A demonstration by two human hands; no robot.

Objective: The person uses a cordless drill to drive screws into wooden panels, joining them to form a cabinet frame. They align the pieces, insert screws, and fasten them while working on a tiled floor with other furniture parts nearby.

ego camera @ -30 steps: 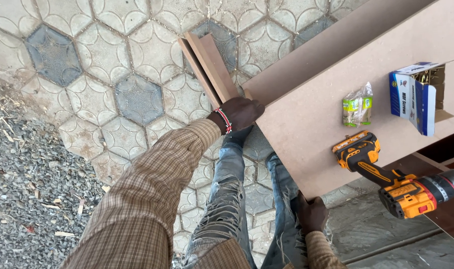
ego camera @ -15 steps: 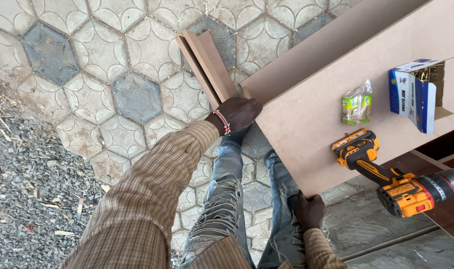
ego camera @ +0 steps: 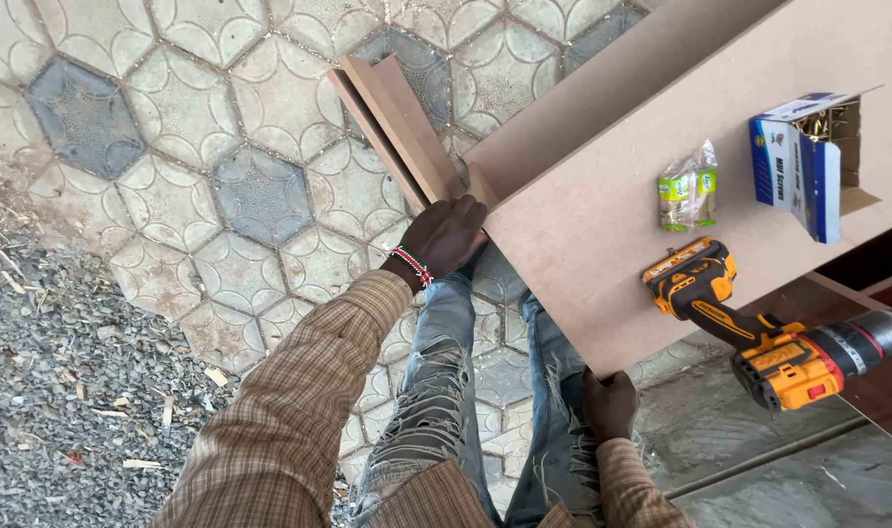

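Our left hand (ego camera: 446, 235) is curled around the board's (ego camera: 661, 147) corner at 10 o'clock; the right hand (ego camera: 609, 403) pinches its 6 o'clock edge. Drill (ego camera: 759, 328), screw box (ego camera: 803, 161) sit at 3 o'clock, open paving at 9.

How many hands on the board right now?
2: left hand grips the board at its upper near corner; right hand holds its lower near corner. None hidden, seemingly.
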